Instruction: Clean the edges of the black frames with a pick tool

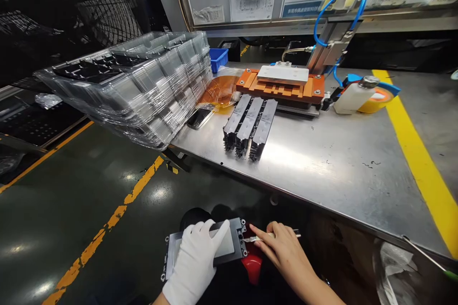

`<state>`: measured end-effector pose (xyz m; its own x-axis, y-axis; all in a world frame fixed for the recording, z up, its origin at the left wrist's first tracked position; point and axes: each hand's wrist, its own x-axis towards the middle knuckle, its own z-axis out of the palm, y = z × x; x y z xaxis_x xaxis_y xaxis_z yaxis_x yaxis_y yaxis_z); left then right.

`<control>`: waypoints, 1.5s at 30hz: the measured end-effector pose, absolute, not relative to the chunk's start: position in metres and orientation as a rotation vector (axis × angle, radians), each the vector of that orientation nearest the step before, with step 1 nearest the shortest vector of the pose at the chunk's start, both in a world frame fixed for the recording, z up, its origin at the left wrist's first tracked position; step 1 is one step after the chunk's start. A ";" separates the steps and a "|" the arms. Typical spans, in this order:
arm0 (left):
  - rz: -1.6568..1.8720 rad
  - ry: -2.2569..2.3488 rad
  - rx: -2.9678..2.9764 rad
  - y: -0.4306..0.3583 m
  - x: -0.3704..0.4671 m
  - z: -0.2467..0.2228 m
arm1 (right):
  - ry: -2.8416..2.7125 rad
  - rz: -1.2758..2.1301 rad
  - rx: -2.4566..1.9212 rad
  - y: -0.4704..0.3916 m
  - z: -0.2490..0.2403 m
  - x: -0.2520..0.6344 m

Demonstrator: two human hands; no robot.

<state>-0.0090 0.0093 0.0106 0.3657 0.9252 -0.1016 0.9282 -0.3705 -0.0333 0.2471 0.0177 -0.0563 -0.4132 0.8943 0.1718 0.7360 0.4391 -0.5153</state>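
My left hand (200, 255), in a white glove, grips a flat black plastic frame (234, 248) with a grey panel in its middle and small ring lugs at both ends. The frame is held low, in front of the bench and over my lap. Bare, my right hand (286, 248) is closed around a slim craft knife (255, 238), index finger stretched along it. Its metal tip touches or nearly touches the frame's right end, among the lugs. On the bench above stand three stacks of dark plastic parts (250, 121), side by side.
Clear plastic trays (150, 86) are piled high at the bench's left end, beside a phone (200, 116). An orange fixture (282, 83) with a pneumatic cylinder sits at the back. Right of it are a white bottle (354, 97) and tape rolls. The metal bench (322, 162) has a long front edge.
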 end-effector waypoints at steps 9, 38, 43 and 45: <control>-0.221 1.599 2.597 0.016 -0.012 0.022 | -2.345 0.438 -1.301 0.024 -0.053 0.249; -0.184 1.675 2.508 0.016 -0.008 0.016 | -1.358 2.051 -1.537 -0.004 -0.033 0.217; -0.201 1.727 2.435 0.016 -0.007 0.019 | -1.344 1.996 -1.506 -0.001 -0.034 0.217; -0.203 1.699 2.457 0.016 -0.006 0.019 | -1.350 2.017 -1.500 0.001 -0.033 0.218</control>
